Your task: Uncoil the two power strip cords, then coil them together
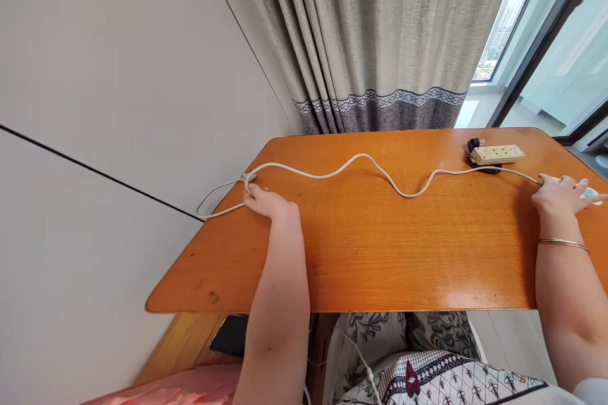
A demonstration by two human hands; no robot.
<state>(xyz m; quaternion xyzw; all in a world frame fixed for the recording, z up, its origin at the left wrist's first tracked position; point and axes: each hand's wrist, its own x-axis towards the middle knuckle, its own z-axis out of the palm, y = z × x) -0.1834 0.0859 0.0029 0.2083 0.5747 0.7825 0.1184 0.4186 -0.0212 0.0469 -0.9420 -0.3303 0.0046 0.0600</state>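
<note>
A long white cable [361, 161] snakes across the orange wooden table [380, 253]. My left hand [268, 201] rests at the table's left edge, fingers closed on the cable where it loops off the side. My right hand [563, 193] lies at the far right, covering a small white object [591, 193] at the cable's other end; a thin bangle [563, 243] circles that wrist. A cream power strip [497, 153] with a black plug [474, 144] sits just beyond the cable, left of my right hand.
A grey curtain [375, 38] hangs behind the table, a pale wall [118, 107] runs along the left, and a window [546, 31] is at the right. A dark phone [231, 335] lies below the table's front edge, near patterned fabric [427, 367].
</note>
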